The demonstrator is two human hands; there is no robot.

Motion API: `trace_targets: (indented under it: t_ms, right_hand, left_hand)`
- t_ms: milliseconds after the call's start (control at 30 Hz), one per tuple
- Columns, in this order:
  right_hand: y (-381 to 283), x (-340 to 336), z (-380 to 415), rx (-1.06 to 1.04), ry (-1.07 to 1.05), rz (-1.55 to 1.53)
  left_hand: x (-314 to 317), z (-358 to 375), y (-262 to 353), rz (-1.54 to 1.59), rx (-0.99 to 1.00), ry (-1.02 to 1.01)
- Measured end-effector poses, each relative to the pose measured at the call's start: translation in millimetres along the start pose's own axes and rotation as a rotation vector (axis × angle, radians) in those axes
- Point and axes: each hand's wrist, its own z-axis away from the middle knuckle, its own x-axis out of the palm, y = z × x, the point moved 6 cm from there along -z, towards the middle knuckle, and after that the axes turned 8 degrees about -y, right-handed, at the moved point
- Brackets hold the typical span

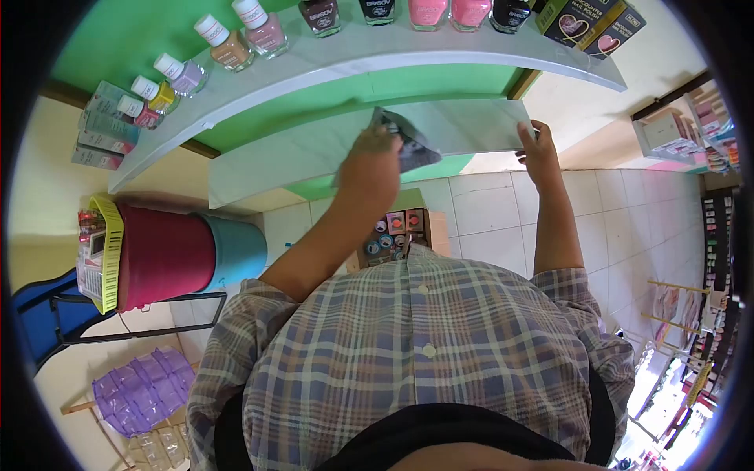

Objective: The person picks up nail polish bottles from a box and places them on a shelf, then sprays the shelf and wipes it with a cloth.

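My left hand (373, 165) is closed round a dark grey cloth (416, 145), which is bunched under the fingers and lies on the lower shelf (471, 122). This shelf is a pale, marble-patterned board against a green wall. At its right end my right hand (539, 153) grips the edge, thumb on top and fingers round the side. The left hand is slightly blurred and hides part of the board.
Above, the upper shelf (338, 67) carries several nail polish bottles (267, 35) and boxes (585, 27). Below stands a cardboard box (436, 231) of small packaged goods. Stacked red (165, 255) and teal tubs (239, 251) with a yellow basket (110, 255) are at left.
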Motion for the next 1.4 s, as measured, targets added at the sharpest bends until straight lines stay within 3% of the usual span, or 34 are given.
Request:
trace_targets:
  t_ms: [100, 267, 500, 567, 700, 733, 867, 1067, 1133, 1367, 1400]
  right_hand:
    - [-6, 4, 4, -0.055, -0.003, 0.175]
    - [-15, 9, 6, -0.063, 0.031, 0.083]
    - [-15, 17, 8, -0.078, 0.010, -0.063]
    - [-13, 15, 7, -0.074, 0.017, -0.054]
    - [-4, 15, -1, -0.106, 0.027, 0.023]
    - [-2, 13, -6, -0.141, 0.057, 0.108]
    - [-11, 12, 2, -0.197, 0.094, 0.232]
    - [-10, 11, 1, -0.146, 0.101, 0.255]
    - [-8, 11, -1, -0.151, 0.094, 0.250]
    - [-12, 10, 1, -0.133, 0.087, 0.235]
    - [-13, 10, 2, -0.134, 0.091, 0.235]
  left_hand:
    - [-10, 5, -8, 0.029, 0.030, -0.007]
    - [-29, 7, -56, -0.069, -0.238, -0.124]
    - [-16, 10, -24, -0.100, -0.028, 0.013]
    - [-21, 10, -40, 0.118, -0.199, -0.120]
    - [-42, 0, -83, 0.077, -0.262, -0.040]
    - [-40, -3, -88, 0.109, -0.355, -0.097]
    - [-39, -8, -63, 0.167, -0.268, -0.021]
    - [-25, -3, -85, 0.331, -0.386, 0.013]
    - [-30, -4, -67, 0.173, -0.215, 0.080]
    - [-35, -2, -72, 0.293, -0.319, 0.006]
    - [-48, 2, -58, 0.051, -0.226, 0.150]
